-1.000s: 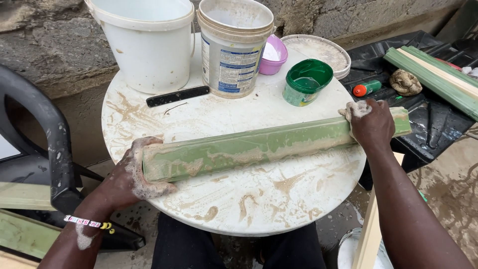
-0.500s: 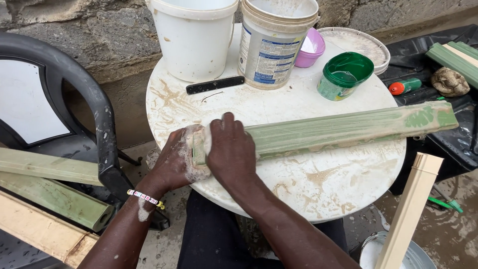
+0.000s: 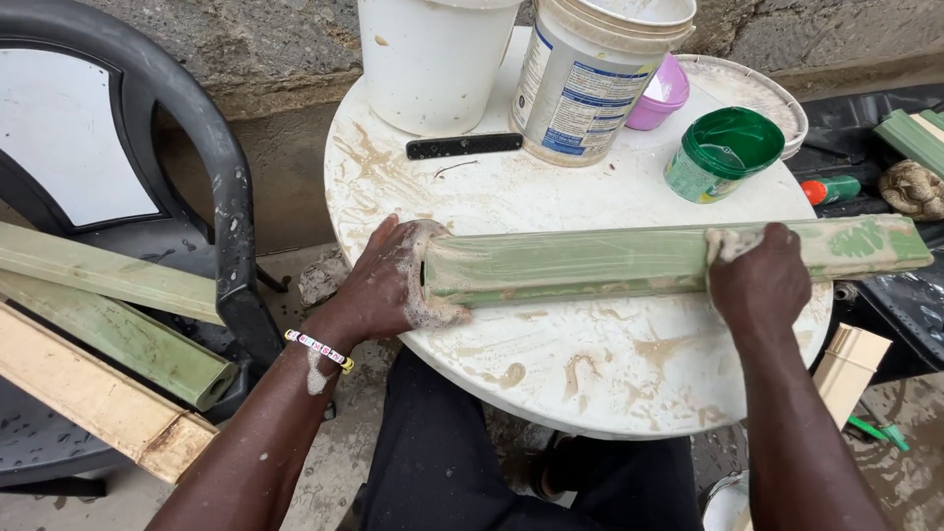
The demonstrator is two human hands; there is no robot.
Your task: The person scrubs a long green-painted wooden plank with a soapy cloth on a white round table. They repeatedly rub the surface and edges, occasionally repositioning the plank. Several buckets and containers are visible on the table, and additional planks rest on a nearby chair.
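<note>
A long green moulding strip [image 3: 629,261], wet and smeared with pale paste, lies across a round white table [image 3: 590,374]. My left hand [image 3: 388,280], covered in foam, grips the strip's left end. My right hand [image 3: 757,280] presses a small pale pad or cloth onto the strip toward its right part; the pad shows only at the fingertips.
At the table's back stand a white bucket [image 3: 433,59], a labelled tub [image 3: 590,84], a purple bowl [image 3: 661,93], a green jar [image 3: 723,152] and a black knife handle [image 3: 462,146]. A dark plastic chair [image 3: 221,216] on the left carries more green and tan strips [image 3: 118,334].
My right hand slid from the strip's left end, beside my left hand, along the strip to its right part. The camera view shifted left.
</note>
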